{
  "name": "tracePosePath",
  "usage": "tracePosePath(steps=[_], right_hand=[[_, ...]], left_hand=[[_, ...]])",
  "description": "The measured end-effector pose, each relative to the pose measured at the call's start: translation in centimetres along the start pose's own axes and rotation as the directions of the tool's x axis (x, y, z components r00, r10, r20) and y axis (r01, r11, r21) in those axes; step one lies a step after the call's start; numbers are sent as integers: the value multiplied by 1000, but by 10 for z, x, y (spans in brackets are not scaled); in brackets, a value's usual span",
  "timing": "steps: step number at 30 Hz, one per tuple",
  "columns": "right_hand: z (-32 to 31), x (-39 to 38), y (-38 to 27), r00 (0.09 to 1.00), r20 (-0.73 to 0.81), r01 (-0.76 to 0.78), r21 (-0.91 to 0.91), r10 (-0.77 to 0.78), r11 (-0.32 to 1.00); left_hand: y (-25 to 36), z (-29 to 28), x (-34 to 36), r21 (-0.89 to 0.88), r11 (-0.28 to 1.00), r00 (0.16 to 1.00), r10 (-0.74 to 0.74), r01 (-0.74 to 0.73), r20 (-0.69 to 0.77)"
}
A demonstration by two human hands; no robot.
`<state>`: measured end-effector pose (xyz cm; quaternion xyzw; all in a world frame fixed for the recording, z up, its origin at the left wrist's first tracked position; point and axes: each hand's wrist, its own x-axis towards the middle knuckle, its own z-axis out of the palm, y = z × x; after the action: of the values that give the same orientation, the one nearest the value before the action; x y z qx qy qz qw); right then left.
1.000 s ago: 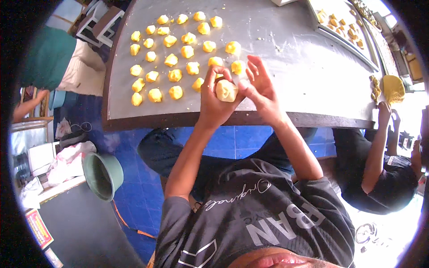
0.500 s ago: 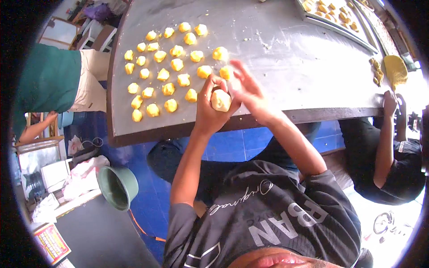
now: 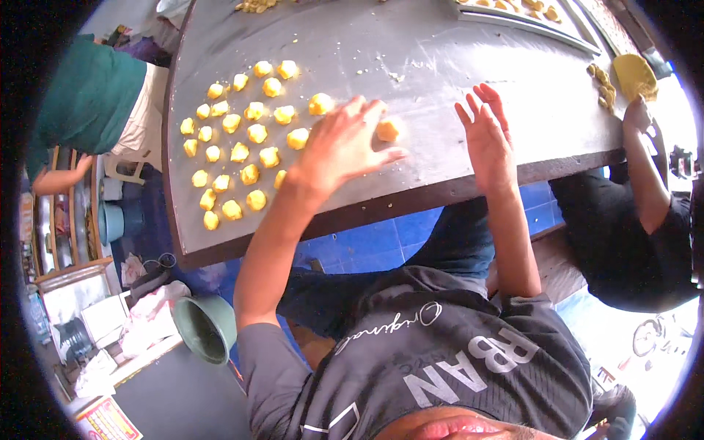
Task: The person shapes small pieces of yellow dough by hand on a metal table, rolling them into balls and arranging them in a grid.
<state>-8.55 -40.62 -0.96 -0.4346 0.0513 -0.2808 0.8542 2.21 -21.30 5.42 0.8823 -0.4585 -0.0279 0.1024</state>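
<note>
Yellow dough lumps lie spread in loose rows on the left part of a grey metal-topped table. Above the right end of these rows is my left hand, open and holding nothing, its fingers apart and its thumb pointing right; it hides some of the tabletop. One rounded dough lump rests on the table between that hand's fingertips and thumb, apart from the others. Farther right, my right hand is raised over the near table edge, palm partly showing, fingers stretched out and nothing in them.
A tray of shaped dough pieces lies at the far right. Beside it are a yellow dough mass and a dark-clothed person's hand. Another person in green stands left. A green bucket is at lower left.
The pale dough ball is gone from my left hand, and a lump now lies on the table beside that hand. My hands have moved apart, both opened. The view has shifted.
</note>
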Motion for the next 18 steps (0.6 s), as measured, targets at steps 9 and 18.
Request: tracePosePath(steps=[9,18], right_hand=[[-9,11,-1,998,-61,19,-108,-26,994],[-8,11,0,998,-45,30,-138,-36,990]], left_hand=[[-21,20,17,-325,899,948,318,-293,26],[-23,22,17,-183,970,972,123,-160,-200]])
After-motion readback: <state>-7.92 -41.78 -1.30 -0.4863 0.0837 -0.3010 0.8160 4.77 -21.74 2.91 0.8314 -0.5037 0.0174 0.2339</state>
